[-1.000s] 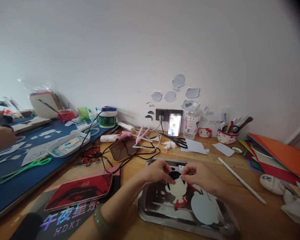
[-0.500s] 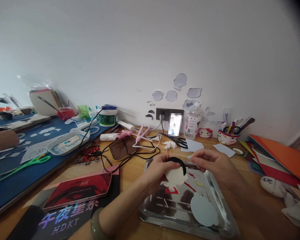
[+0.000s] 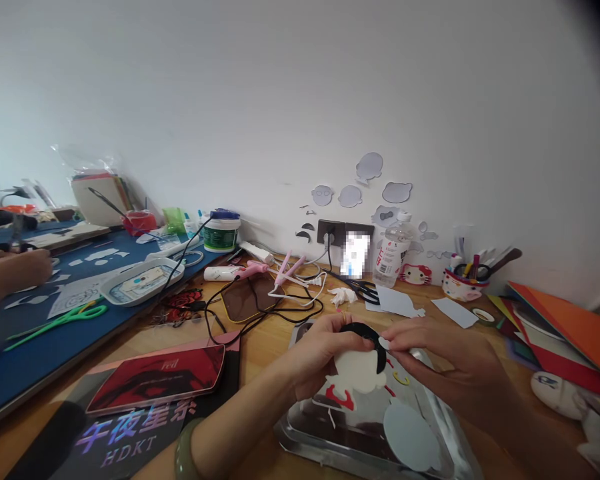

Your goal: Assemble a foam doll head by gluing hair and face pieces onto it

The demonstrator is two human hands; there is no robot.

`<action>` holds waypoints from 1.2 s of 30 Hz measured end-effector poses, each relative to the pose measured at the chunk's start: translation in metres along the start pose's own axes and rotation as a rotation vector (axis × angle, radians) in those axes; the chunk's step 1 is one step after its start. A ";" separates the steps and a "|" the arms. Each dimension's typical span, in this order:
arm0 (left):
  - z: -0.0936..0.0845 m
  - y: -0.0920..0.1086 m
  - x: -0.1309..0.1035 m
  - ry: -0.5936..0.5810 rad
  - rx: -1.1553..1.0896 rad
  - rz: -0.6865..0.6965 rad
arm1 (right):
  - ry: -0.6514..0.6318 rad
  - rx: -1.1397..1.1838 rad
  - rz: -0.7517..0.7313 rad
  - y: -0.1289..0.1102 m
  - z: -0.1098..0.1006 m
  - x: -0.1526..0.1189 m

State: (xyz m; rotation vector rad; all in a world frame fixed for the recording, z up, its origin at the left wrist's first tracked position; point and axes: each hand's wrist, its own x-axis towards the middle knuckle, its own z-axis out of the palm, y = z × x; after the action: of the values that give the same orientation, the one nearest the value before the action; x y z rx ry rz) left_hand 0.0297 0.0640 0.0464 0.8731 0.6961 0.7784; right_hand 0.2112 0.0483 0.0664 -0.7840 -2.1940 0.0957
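Observation:
My left hand [image 3: 325, 353] pinches a cream felt cut-out [image 3: 357, 372] that has a curved black piece [image 3: 364, 332] along its top and a red piece [image 3: 339, 398] at its lower end. Between the thumb and fingers of my right hand [image 3: 437, 360] is a small white piece [image 3: 384, 343], at the right edge of the black piece. Below both hands lies a clear plastic tray [image 3: 350, 433]. A pale rounded cut-out [image 3: 411, 437], a yellow curved strip [image 3: 401, 379] and red bits are on it.
A co-worker's hand [image 3: 17, 277] holds scissors at the far left, over a blue mat [image 3: 10, 373]. Behind my hands stand a phone [image 3: 355, 255], a bottle [image 3: 393, 253] and a pen holder [image 3: 461, 283]. Cables [image 3: 260, 327] and a red box [image 3: 160, 380] lie left; coloured sheets [image 3: 570, 327] lie right.
My right hand has brought the small white piece down against the black piece's right edge. The view has shifted slightly, and more of the co-worker's scissors shows.

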 end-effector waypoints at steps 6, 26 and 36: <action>0.000 0.002 0.000 -0.009 0.028 0.003 | 0.001 -0.040 -0.015 0.003 -0.005 0.000; -0.005 0.000 0.002 -0.070 0.144 0.195 | -0.015 0.038 0.150 0.002 0.000 -0.001; -0.005 -0.003 0.004 -0.022 0.263 0.291 | -0.134 0.255 0.524 0.005 0.000 -0.001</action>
State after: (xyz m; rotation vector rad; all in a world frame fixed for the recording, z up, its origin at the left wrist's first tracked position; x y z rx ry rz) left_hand 0.0283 0.0682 0.0409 1.2391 0.6685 0.9478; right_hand 0.2142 0.0516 0.0646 -1.2093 -1.9907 0.6911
